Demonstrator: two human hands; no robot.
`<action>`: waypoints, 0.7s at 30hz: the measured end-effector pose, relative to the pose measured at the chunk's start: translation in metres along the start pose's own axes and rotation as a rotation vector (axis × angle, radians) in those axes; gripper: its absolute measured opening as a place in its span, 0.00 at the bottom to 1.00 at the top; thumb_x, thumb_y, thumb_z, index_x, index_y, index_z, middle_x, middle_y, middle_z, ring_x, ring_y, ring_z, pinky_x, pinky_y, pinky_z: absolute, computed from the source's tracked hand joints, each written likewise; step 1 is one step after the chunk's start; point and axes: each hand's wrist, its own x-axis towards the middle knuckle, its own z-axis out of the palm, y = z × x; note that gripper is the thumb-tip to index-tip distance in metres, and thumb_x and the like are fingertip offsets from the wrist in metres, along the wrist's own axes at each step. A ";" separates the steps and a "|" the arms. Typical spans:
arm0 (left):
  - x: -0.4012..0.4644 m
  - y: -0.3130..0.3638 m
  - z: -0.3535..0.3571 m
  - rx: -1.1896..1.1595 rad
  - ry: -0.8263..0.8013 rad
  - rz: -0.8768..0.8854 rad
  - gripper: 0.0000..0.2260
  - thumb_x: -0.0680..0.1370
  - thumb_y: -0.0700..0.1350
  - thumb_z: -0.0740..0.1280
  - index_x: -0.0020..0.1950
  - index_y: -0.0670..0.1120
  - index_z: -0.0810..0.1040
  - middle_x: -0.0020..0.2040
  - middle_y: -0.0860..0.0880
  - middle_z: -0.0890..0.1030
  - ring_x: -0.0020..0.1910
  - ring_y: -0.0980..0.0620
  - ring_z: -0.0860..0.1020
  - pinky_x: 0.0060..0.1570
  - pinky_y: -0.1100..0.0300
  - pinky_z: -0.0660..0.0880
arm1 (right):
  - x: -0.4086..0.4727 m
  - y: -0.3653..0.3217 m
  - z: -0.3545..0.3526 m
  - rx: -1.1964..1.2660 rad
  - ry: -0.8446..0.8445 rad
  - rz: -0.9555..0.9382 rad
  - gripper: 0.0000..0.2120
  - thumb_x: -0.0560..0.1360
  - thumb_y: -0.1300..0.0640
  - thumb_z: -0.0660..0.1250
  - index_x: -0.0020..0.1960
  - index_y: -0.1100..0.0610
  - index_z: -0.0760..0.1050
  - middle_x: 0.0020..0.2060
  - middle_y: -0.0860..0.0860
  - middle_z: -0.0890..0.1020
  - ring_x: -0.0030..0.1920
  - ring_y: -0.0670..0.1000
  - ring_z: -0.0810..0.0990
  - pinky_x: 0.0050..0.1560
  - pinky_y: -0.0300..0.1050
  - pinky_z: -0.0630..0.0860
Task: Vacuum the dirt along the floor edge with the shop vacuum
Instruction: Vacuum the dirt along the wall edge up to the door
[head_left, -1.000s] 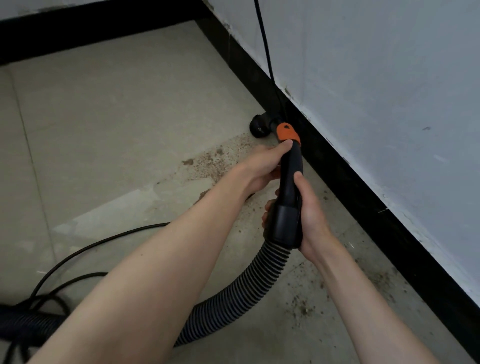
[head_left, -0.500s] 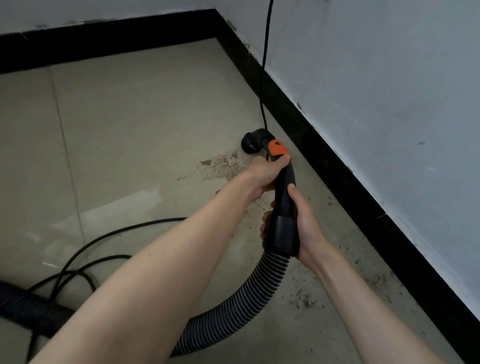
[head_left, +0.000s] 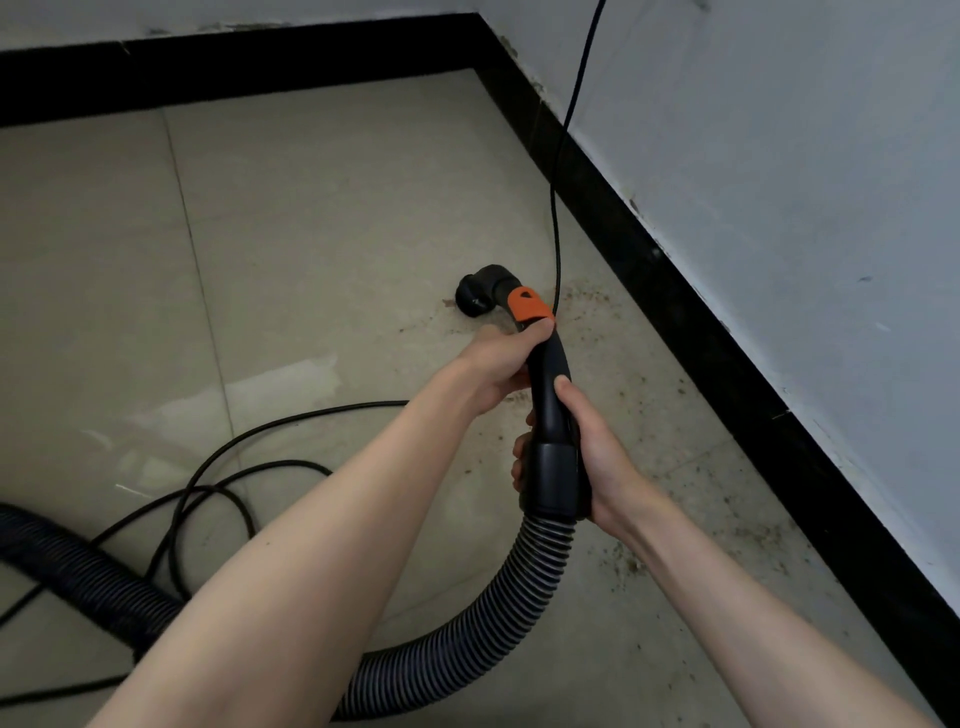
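Left hand: the left hand (head_left: 501, 364) grips the upper part of the black wand (head_left: 550, 395), its fingers curled round it just below the orange collar (head_left: 527, 304).
Right hand: the right hand (head_left: 592, 457) holds the wand lower down, at the cuff where the ribbed hose (head_left: 498, 613) joins; the thumb lies along the top and the fingers wrap underneath.
Nozzle: the black nozzle (head_left: 475, 293) sits just beyond the left fingertips, its mouth turned down and leftward at the floor (head_left: 311, 208), close to touching it, though contact cannot be confirmed.
Dirt: brown dirt (head_left: 587, 299) lies right of the nozzle, between it and the black baseboard (head_left: 701, 332); more specks trail back along the baseboard, right of and behind the right hand.
Key relation: the dirt band runs parallel to the baseboard, and the wand's long axis points roughly along that same line, away from the person. The left hand is nearer the nozzle and likely steers; the next sweep probably calls for swinging the nozzle rightward toward the wall edge.
Cord: a thin black cord (head_left: 558, 208) hangs down the wall just right of the orange collar, very near the left fingers, and could snag.
Writing: none readable; a small dark mark shows on the orange collar.
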 end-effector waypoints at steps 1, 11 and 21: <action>-0.003 -0.002 -0.004 -0.006 0.001 0.002 0.18 0.78 0.45 0.66 0.62 0.34 0.72 0.45 0.43 0.79 0.39 0.50 0.79 0.31 0.64 0.77 | -0.002 0.002 0.003 -0.002 -0.012 0.008 0.23 0.78 0.39 0.59 0.46 0.61 0.72 0.33 0.60 0.79 0.28 0.57 0.78 0.30 0.46 0.78; -0.023 -0.002 -0.034 -0.021 0.073 -0.014 0.08 0.78 0.45 0.66 0.45 0.40 0.74 0.40 0.44 0.78 0.37 0.49 0.78 0.35 0.61 0.75 | -0.005 0.008 0.027 -0.081 -0.090 0.020 0.22 0.78 0.40 0.59 0.45 0.61 0.71 0.31 0.61 0.79 0.28 0.57 0.78 0.30 0.46 0.78; -0.031 -0.021 -0.046 0.065 0.386 0.039 0.14 0.76 0.54 0.67 0.38 0.46 0.71 0.38 0.48 0.76 0.43 0.47 0.77 0.54 0.51 0.76 | -0.020 0.023 0.038 -0.348 -0.124 -0.069 0.18 0.80 0.46 0.60 0.46 0.61 0.70 0.31 0.62 0.80 0.26 0.57 0.79 0.28 0.44 0.77</action>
